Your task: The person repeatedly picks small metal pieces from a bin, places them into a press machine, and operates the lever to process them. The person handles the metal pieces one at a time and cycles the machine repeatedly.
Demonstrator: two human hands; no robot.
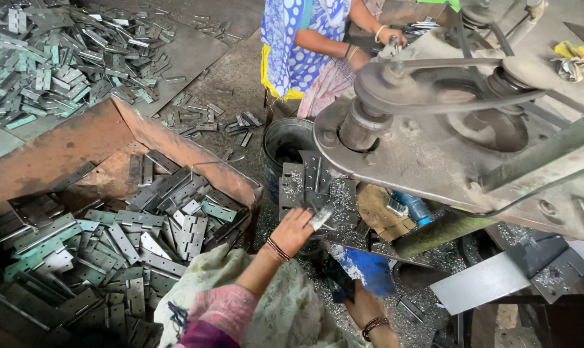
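My left hand [293,229] is raised toward the machine and grips a grey metal hinge [320,217] by its end, close to a perforated metal plate [308,182] under the machine's head. My right hand [361,307] rests lower, near a blue plate [364,269], and its fingers are hidden, so what it holds cannot be told. A rusty box [66,151] at my left is full of several grey hinges [137,238].
A heavy belt-driven machine [446,122] fills the right side. A dark metal bucket [285,145] stands on the floor beside it. Another person in a blue dotted garment [305,45] works at the far side. Loose hinges [59,58] cover the floor at upper left.
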